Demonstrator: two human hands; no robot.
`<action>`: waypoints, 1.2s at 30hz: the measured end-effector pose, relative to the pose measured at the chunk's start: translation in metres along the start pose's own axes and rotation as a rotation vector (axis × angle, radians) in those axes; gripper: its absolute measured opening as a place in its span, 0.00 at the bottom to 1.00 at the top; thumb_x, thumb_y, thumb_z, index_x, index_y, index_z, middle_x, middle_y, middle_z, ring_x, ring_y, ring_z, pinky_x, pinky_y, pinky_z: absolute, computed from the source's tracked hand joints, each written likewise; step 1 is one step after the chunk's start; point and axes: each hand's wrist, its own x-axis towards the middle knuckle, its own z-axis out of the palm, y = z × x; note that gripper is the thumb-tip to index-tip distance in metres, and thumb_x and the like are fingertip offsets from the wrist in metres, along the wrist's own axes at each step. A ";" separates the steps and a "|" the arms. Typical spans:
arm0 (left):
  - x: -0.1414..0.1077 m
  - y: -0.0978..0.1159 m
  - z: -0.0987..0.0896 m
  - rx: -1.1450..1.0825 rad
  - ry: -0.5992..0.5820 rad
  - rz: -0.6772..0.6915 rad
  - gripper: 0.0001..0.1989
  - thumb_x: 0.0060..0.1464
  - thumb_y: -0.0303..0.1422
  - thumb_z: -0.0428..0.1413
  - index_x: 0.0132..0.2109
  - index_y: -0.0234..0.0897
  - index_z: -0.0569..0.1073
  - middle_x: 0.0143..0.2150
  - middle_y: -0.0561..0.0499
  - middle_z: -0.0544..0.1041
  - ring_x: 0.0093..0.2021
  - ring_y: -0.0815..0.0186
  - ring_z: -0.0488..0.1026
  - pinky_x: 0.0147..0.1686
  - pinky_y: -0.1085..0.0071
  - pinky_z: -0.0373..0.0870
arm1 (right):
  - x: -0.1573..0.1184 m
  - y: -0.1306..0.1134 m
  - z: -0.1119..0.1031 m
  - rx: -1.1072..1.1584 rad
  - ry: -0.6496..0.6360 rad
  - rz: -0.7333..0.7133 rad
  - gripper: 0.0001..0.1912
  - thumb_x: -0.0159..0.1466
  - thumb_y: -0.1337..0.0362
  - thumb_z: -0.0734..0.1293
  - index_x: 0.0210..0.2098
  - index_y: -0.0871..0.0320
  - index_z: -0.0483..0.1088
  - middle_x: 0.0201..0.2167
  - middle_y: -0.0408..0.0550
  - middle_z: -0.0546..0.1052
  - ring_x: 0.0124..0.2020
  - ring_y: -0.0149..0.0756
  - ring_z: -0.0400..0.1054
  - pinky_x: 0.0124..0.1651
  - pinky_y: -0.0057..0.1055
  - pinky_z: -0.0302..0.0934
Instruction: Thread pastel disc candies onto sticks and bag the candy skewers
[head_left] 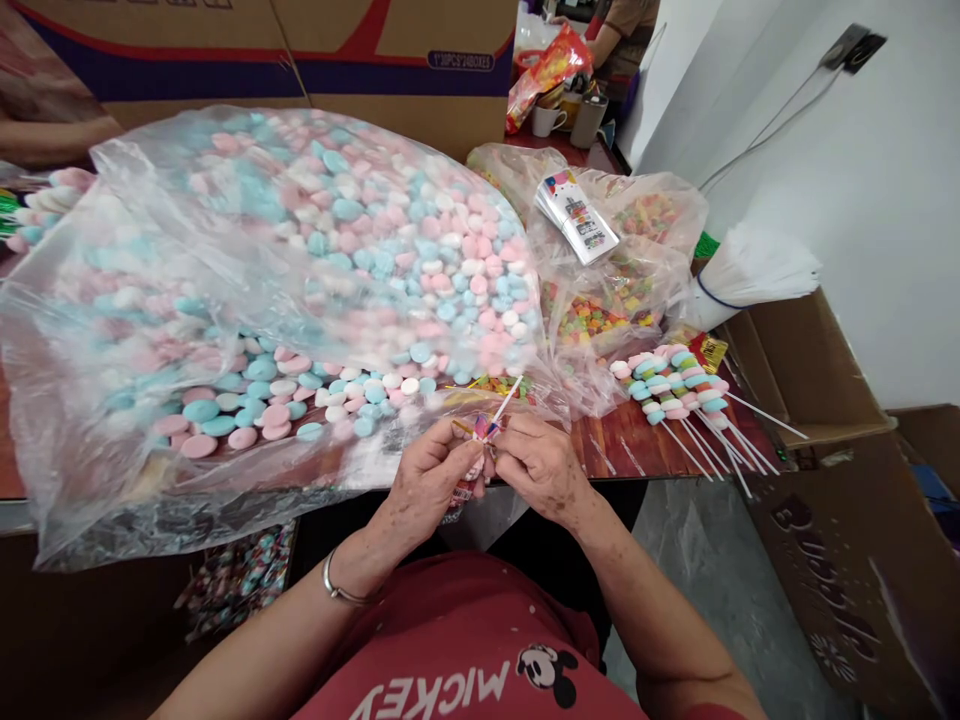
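Between my two hands, at the table's front edge, is a marshmallow candy stick in a printed clear wrapper [463, 490]. Its white stick [507, 398] points up and to the right. My left hand [429, 478] is closed on the wrapper, with a short gold twist tie [462, 427] poking out by its fingertips. The fingers of my right hand [546, 468] are pinched at the wrapper's gathered neck, below the stick. My fingers hide much of the candy.
A large clear bag of pastel marshmallows [345, 210] spreads across the table. Bags of colourful gummies [600, 310] bear a stack of printed cards [577, 217]. Several marshmallow skewers [679, 385] lie at right, beside an open carton [806, 370]. A person's arm [56, 140] shows at left.
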 end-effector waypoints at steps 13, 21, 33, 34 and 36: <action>-0.010 0.002 0.008 -0.017 0.008 0.042 0.12 0.54 0.40 0.59 0.33 0.37 0.67 0.24 0.55 0.75 0.17 0.74 0.67 0.13 0.81 0.53 | -0.012 -0.026 -0.004 0.084 0.166 0.086 0.09 0.69 0.68 0.59 0.36 0.54 0.69 0.30 0.44 0.72 0.31 0.33 0.69 0.35 0.29 0.65; -0.048 0.009 0.018 0.071 0.052 0.171 0.12 0.48 0.38 0.60 0.28 0.37 0.66 0.19 0.58 0.68 0.15 0.74 0.63 0.15 0.80 0.57 | -0.035 -0.068 0.002 -0.407 0.385 -0.170 0.12 0.66 0.72 0.57 0.32 0.55 0.67 0.25 0.46 0.70 0.28 0.38 0.66 0.30 0.34 0.63; -0.039 0.001 0.003 0.302 -0.531 -0.257 0.06 0.33 0.29 0.57 0.25 0.32 0.75 0.19 0.51 0.76 0.16 0.69 0.68 0.16 0.76 0.62 | -0.045 -0.059 -0.026 -0.408 -0.045 -0.592 0.16 0.72 0.68 0.55 0.29 0.59 0.66 0.31 0.46 0.73 0.31 0.33 0.62 0.35 0.30 0.59; -0.039 0.000 0.002 0.330 -0.543 -0.283 0.06 0.32 0.29 0.57 0.24 0.32 0.75 0.19 0.51 0.76 0.16 0.69 0.68 0.16 0.76 0.63 | -0.045 -0.062 -0.029 -0.407 -0.106 -0.592 0.15 0.72 0.68 0.56 0.30 0.60 0.67 0.34 0.47 0.74 0.32 0.33 0.62 0.35 0.30 0.59; -0.038 -0.003 -0.001 0.385 -0.570 -0.329 0.05 0.32 0.29 0.58 0.22 0.31 0.75 0.19 0.51 0.75 0.16 0.69 0.68 0.16 0.75 0.63 | -0.044 -0.069 -0.035 -0.416 -0.224 -0.595 0.11 0.70 0.68 0.59 0.33 0.60 0.68 0.37 0.46 0.75 0.34 0.32 0.63 0.34 0.30 0.58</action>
